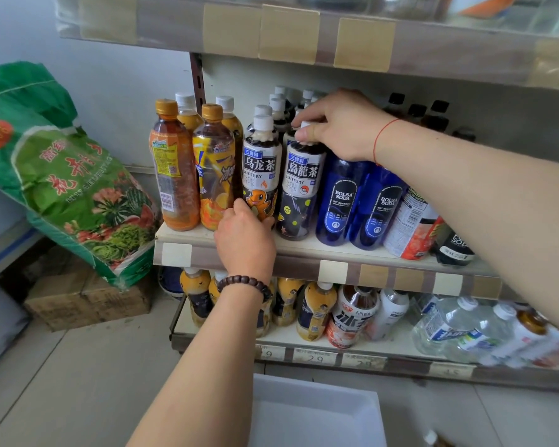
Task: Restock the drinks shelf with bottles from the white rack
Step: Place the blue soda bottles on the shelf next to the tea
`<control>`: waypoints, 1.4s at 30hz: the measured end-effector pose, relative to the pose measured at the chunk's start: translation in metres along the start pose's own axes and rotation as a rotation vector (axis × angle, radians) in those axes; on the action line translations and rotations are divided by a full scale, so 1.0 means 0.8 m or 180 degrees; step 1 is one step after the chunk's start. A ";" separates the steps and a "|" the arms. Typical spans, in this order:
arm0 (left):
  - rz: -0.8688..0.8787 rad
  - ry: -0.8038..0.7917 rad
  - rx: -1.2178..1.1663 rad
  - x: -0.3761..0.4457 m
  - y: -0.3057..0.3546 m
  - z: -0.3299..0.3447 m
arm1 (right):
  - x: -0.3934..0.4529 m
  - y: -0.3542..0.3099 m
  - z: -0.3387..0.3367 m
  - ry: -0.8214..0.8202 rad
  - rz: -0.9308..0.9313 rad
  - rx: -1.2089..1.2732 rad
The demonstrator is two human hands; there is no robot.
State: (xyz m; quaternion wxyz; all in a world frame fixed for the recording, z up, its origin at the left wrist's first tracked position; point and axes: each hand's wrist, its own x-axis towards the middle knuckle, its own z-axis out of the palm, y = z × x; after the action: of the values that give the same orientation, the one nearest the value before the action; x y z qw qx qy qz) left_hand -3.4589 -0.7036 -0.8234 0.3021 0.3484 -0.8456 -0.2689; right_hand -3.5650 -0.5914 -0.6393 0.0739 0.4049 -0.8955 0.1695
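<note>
White-capped oolong tea bottles stand in the middle of the drinks shelf [304, 250], and both our hands are on the front pair. Through the head camera we see our left hand [244, 241] curled round the base of the left tea bottle [260, 169], the one with an orange cartoon figure on its label, a bead bracelet [244, 283] on that wrist. Our right hand [339, 127] reaches in from the right and pinches the cap of the right tea bottle [302, 185], thumb and fingers closed on it; a red string [381, 137] circles that wrist. Both bottles stand upright on the shelf board, side by side. To their left stand orange-capped bottles [175, 169]; just to their right are blue soda bottles [339, 201]. A white rack [313, 411] sits on the floor below the shelves. A green sack [62, 175] leans at the left.
</note>
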 end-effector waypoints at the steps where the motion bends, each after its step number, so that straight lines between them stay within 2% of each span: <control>1: 0.0003 0.0008 0.0006 0.000 0.000 0.001 | -0.002 -0.001 -0.001 -0.0012 0.0021 -0.0014; 8: 0.0183 0.0198 -0.0071 -0.010 -0.003 -0.001 | -0.015 -0.005 -0.005 -0.0116 -0.0073 -0.0311; 12: 0.0201 0.0888 -0.0028 -0.036 0.017 -0.009 | -0.037 0.010 -0.031 0.0046 -0.0081 -0.0225; 14: 0.0541 0.1189 -0.0377 -0.055 0.037 -0.009 | -0.062 0.033 -0.052 0.0317 0.0048 -0.0347; 16: 0.0976 0.0969 -0.0752 -0.077 0.062 -0.001 | -0.093 0.062 -0.071 0.0490 0.0213 -0.0680; 19: 0.1339 0.0037 -0.0866 -0.111 0.098 0.027 | -0.131 0.099 -0.082 0.0458 0.0403 -0.1082; 22: 0.1431 -0.0475 -0.0851 -0.141 0.129 0.064 | -0.150 0.138 -0.077 0.0192 0.0714 -0.1172; 25: 0.1309 -0.0692 -0.0784 -0.161 0.154 0.093 | -0.154 0.157 -0.083 0.0004 0.0779 -0.0720; 28: 0.1287 -0.0576 -0.0397 -0.178 0.169 0.118 | -0.149 0.180 -0.095 -0.0140 0.0692 -0.0410; 34: 0.1107 -0.0046 0.0029 -0.197 0.186 0.144 | -0.132 0.200 -0.083 0.0224 0.0559 -0.0181; 42: 0.1010 -0.0075 0.0298 -0.172 0.198 0.147 | -0.128 0.189 -0.074 0.0312 0.0540 -0.0287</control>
State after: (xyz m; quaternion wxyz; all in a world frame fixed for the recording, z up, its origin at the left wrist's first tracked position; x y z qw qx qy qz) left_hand -3.5296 -0.4742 -0.8417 0.3143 0.2210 -0.9051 -0.1823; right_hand -3.6113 -0.4056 -0.6489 0.1211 0.3151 -0.9286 0.1542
